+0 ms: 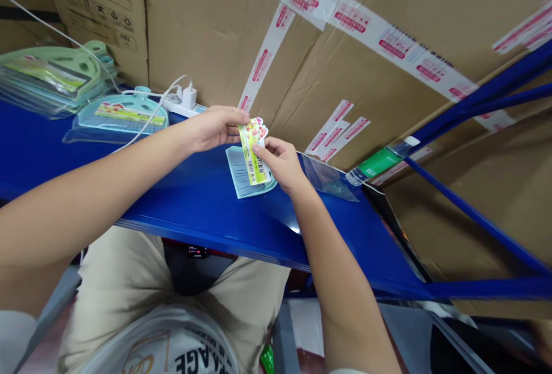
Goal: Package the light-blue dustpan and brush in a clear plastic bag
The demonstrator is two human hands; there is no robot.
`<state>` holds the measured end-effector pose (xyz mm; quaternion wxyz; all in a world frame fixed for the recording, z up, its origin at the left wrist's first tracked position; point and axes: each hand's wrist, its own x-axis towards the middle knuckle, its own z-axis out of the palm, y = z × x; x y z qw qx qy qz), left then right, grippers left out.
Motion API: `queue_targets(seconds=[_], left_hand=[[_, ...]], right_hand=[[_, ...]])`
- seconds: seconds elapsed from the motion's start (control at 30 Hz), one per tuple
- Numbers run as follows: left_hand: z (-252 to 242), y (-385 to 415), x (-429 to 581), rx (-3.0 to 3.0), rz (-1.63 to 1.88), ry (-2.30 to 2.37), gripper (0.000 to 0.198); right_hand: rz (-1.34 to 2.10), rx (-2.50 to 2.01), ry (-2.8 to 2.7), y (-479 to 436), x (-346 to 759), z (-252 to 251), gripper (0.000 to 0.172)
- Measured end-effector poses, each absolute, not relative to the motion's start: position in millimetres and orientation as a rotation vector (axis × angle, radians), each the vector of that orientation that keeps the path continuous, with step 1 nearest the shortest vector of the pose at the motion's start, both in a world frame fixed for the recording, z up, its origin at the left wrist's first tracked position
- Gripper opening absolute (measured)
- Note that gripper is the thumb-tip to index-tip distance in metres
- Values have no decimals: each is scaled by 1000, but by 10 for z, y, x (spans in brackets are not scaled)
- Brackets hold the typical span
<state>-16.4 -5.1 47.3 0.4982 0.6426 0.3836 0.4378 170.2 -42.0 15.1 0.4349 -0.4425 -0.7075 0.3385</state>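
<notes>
1. The left hand (213,126) reaches in from 9 o'clock. Its fingers are pinched together on the top end of a yellow-green card (251,152).
2. The right hand (282,161) comes up from 5 o'clock. Its fingers are closed on the card's right edge, with the forefinger lying across the printed face.
3. The card sits just left of the view's centre, held tilted over a pale teal piece (240,179) that lies flat on the blue shelf (194,207).
4. A clear bag (330,179) lies on the shelf at 3 o'clock from the right hand, touching its wrist.
5. A bottle (379,162) with a green label lies tilted beyond the bag, against the cardboard.
6. At 9 o'clock from the left hand rests a bagged teal item (121,118), and further out is a green stack (52,77) in clear wrap.
7. A white charger (188,98) with its cable stands at 11 o'clock from the left hand.
8. Taped boxes (207,29) fill the background from 10 to 2 o'clock.
</notes>
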Motion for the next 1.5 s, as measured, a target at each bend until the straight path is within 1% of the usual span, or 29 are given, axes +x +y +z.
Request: queue_targets(seconds=[0.13,0.23,0.57,0.63,0.7,0.77,0.9,0.97,1.07,1.17,1.23,1.37,1.5], left_hand=[[422,11,-196,1463,997,878,14],[394,28,-195,1467,988,878,16],[351,79,-206,1502,1018,898,23],[351,80,-193,1500,1012,929,28],[345,77,-167,1518,1013,962,38],[331,72,-139,1596,1065,1009,44],[300,42,-131,1959,1335,1094,47],[286,10,-154,2224,1345,1070,59],[239,-36,-164,2536,1182,979,86],[152,-53,-122,2649,1113,929,112],[97,-53,-88,2684,1133,917,125],[57,-66,-60,2736,1189,906,137],[64,-110,-35,2778,1184,925,137]], right_hand=[[920,-1133,-1748,-451,1741,183,35],[964,-1151,-1766,-446,1754,180,38],[926,-1148,-1804,-397,1796,139,34],[914,-1170,-1805,-389,1792,128,35],[910,-1179,-1805,-376,1790,114,35],[883,-1188,-1799,-361,1793,101,34],[685,-1270,-1772,-339,1807,89,33],[555,-1311,-1763,-344,1808,90,31],[425,-1309,-1765,-365,1796,93,30],[372,-1276,-1771,-385,1782,95,30],[356,-1254,-1779,-392,1775,94,31],[393,-1190,-1806,-401,1757,90,32],[453,-1123,-1816,-414,1724,91,31]])
